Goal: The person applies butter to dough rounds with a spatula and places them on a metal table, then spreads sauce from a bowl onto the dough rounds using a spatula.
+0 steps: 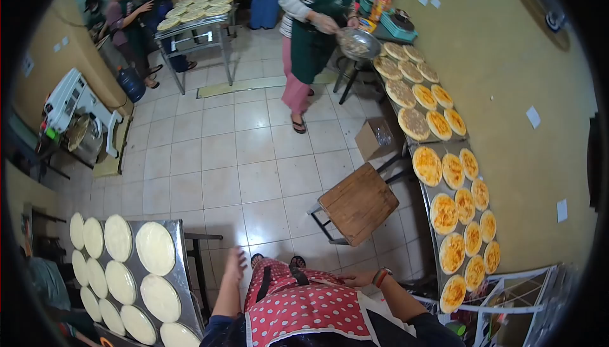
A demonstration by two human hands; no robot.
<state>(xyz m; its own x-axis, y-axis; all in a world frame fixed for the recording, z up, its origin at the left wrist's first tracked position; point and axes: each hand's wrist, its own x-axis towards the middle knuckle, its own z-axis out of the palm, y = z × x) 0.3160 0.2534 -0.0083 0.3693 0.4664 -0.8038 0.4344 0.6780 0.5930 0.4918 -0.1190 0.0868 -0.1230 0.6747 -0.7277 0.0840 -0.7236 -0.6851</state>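
Observation:
My left hand (pixel 235 266) is raised beside my red polka-dot apron (pixel 311 309), holding nothing, its fingers apart though a little blurred. To its left, a metal table (pixel 188 277) carries several pale, flat dough rounds (pixel 157 248). My right hand (pixel 359 278) lies against the apron at my hip, fingers stretched out and nothing visible in them. A band circles that wrist. Ahead of it stands a wooden stool (pixel 359 203). Further right, several rounds with orange-red topping (pixel 444 214) rest in rows on a long metal table along the wall.
A co-worker in a green apron (pixel 327 42) holds a metal bowl (pixel 357 45) near brown-topped rounds (pixel 401 93). A cardboard box (pixel 374 139) sits on the tiled floor (pixel 254 150). Far left is a stand mixer (pixel 79 109). Other people work around a back table (pixel 219 22) of dough rounds.

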